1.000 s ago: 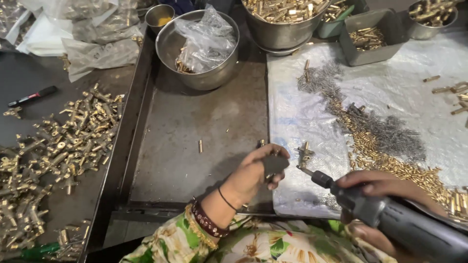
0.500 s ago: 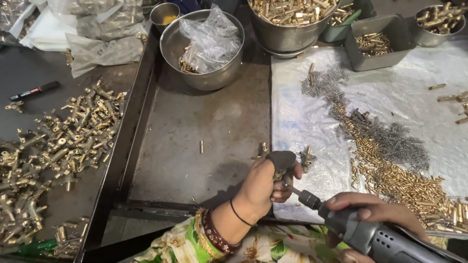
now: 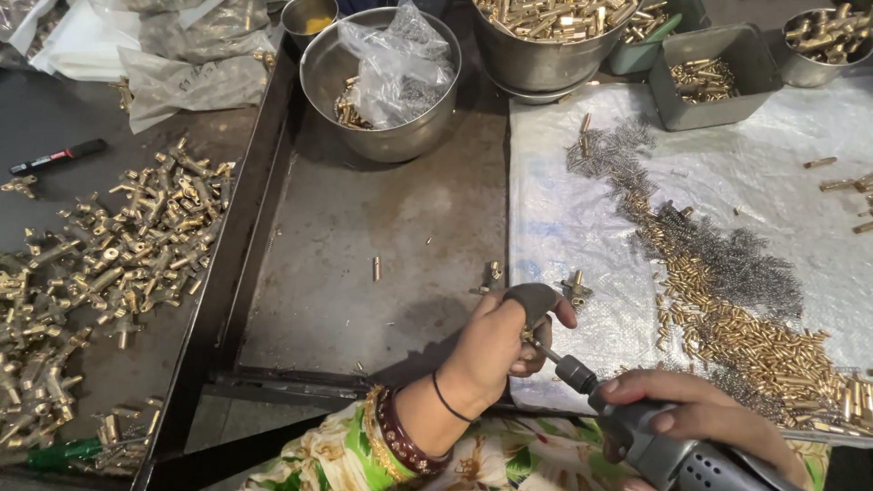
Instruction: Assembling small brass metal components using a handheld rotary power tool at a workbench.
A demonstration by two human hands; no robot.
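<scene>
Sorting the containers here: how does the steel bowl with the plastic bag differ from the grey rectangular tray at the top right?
The steel bowl is round and shiny; the grey tray is rectangular and dull. The bowl holds a crumpled plastic bag over its parts; the tray's lie uncovered. Both contain small brass parts.

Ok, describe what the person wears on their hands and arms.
The left hand has a dark grey cover over the thumb tip, a thin black band at the wrist and, behind it, stacked maroon and gold bangles. The right hand is bare, with no ring showing. Floral cloth in green, cream and orange lies below the forearms.
</scene>
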